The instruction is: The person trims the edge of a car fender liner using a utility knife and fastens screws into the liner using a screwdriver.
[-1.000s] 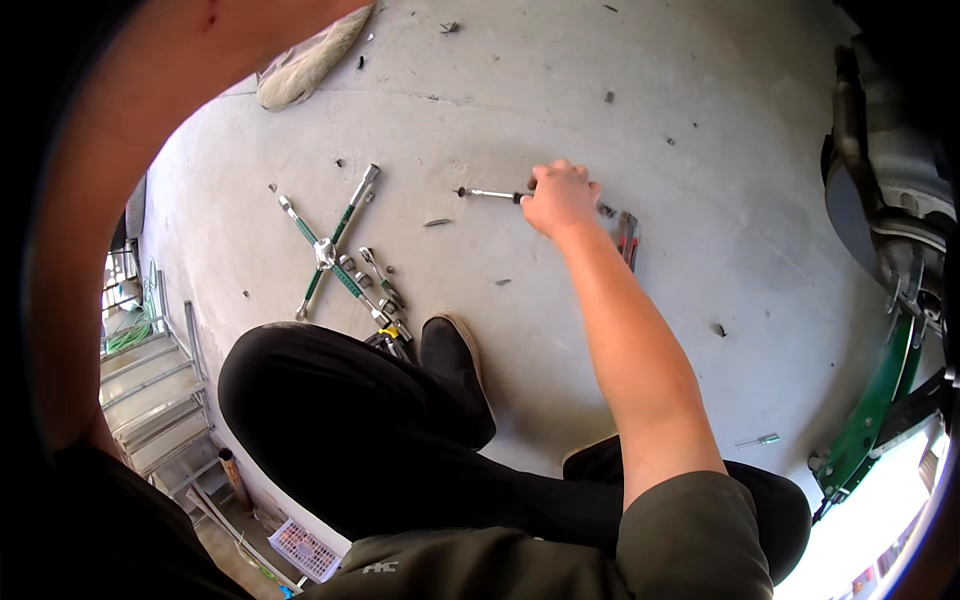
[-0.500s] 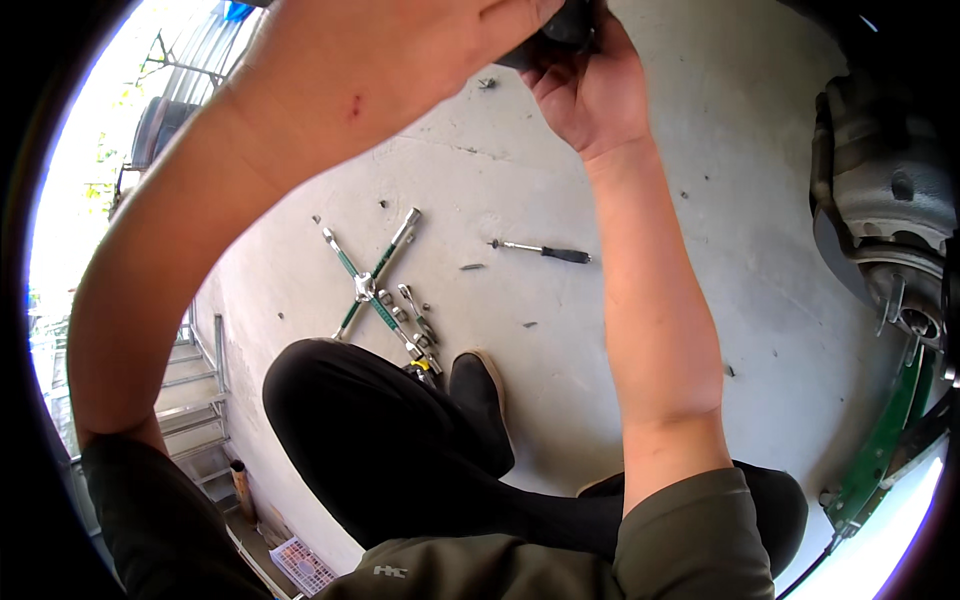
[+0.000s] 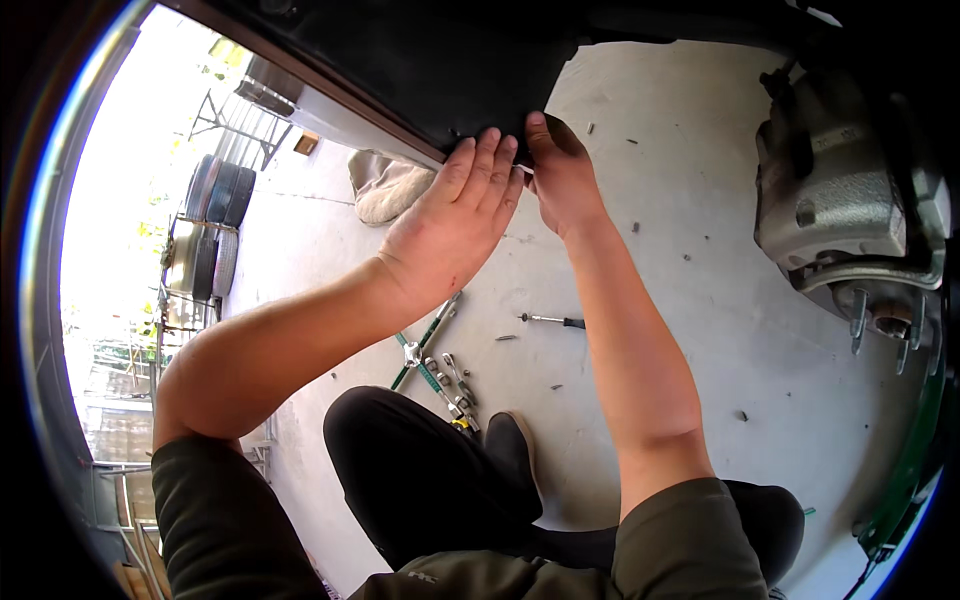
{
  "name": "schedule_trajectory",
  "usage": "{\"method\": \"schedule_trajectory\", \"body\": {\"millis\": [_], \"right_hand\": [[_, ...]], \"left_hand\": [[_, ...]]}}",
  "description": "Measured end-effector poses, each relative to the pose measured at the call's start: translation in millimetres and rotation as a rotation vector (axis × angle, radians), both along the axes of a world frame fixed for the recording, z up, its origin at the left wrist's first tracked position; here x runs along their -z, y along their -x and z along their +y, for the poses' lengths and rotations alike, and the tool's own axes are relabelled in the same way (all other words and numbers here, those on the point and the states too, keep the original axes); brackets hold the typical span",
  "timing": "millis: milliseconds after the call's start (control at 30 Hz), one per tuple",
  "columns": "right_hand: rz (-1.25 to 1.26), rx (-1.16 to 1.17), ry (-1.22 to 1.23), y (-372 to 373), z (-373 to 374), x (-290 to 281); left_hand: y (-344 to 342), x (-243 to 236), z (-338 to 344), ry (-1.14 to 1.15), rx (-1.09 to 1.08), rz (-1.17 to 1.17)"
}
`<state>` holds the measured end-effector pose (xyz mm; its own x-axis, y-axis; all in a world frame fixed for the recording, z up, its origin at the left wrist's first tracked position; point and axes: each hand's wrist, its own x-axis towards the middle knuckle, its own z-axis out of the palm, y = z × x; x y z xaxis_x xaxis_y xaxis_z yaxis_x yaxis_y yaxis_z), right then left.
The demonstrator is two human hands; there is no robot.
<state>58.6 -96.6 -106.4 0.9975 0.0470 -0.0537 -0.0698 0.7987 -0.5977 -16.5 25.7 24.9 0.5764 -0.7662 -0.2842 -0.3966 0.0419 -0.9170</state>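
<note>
Above me is a smooth black plastic panel [image 3: 450, 85], likely a wheel-arch liner, with a brown-edged strip along its left side. My left hand [image 3: 440, 230] presses against its lower edge, fingers stretched out and flat. Close beside it, my right hand [image 3: 568, 190] grips the panel's lower corner, thumb on the near face and the other fingers curled behind, mostly hidden. To the right a grey brake caliper [image 3: 835, 195] sits over a wheel hub [image 3: 893, 320] with bare studs.
On the floor lie a green-and-silver cross wrench [image 3: 412, 353], a ratchet [image 3: 456, 377] with sockets, a black-handled driver [image 3: 550, 320] and scattered small bits. A beige cloth [image 3: 388, 187] lies farther off. Tyres [image 3: 218, 190] are stacked at left; a green jack [image 3: 890, 520] stands at right.
The view has shifted up, bringing the black panel into sight. Both hands now appear lower in the picture, and the left hand's fingers show stretched along the panel's edge.
</note>
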Motion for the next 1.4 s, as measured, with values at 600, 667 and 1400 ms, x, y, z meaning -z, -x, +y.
{"method": "schedule_trajectory", "body": {"millis": [600, 667, 1400], "right_hand": [[-0.026, -0.191, -0.045, -14, -27, 10], [-0.026, -0.234, -0.032, -17, -29, 12], [-0.033, -0.358, 0.409, -24, -53, -2]], "left_hand": [[-47, 7, -25, 0.145, 0.106, 0.148], [-53, 7, -23, 0.143, 0.192, 0.12], [-66, 22, -24, 0.141, 0.433, -0.07]]}}
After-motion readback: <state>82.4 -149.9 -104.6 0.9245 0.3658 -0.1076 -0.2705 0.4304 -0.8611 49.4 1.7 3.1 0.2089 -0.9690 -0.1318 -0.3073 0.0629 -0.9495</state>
